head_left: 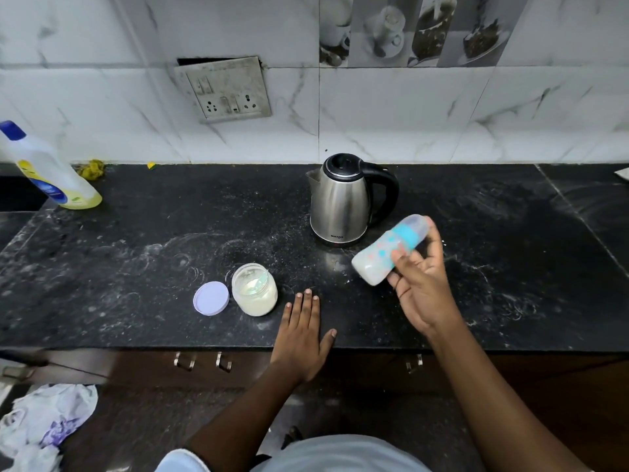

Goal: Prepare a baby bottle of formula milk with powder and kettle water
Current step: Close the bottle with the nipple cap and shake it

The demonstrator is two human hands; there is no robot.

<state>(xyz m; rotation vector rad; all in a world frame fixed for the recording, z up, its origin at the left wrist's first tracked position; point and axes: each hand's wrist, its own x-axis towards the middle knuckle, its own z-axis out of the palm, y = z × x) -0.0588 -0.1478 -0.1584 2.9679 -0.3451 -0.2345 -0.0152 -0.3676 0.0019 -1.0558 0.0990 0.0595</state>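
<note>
Above the dark surface (153,233), right of centre, the right hand (420,284) holds the bottle (388,255) tilted in the air, its capped end up toward the wall and its base down toward the person. Its grip is closed round the bottle's middle, thumb on the far side, fingers across the near side. The bottle is pale and translucent with blue and pink spots, a turquoise collar and a clear cap; its lower part looks milky white. It hangs just in front of the kettle (343,202), apart from it.

The kettle is steel with a black lid and handle, spout to the left, standing upright at mid-depth. The left hand (301,335) lies flat, palm down, near the front edge, grip spread and holding nothing. Just left of its fingertips stands the open jar (254,290) of pale powder with a scoop inside; the lilac lid (211,298) lies flat beside it, touching or nearly so.

A detergent bottle (51,172) leans at the far left, near where the surface drops away at its left edge. Open room lies left of the jar, between jar and kettle, and across the whole right side. The front edge runs just under the left wrist, with drawer handles (204,362) below.
</note>
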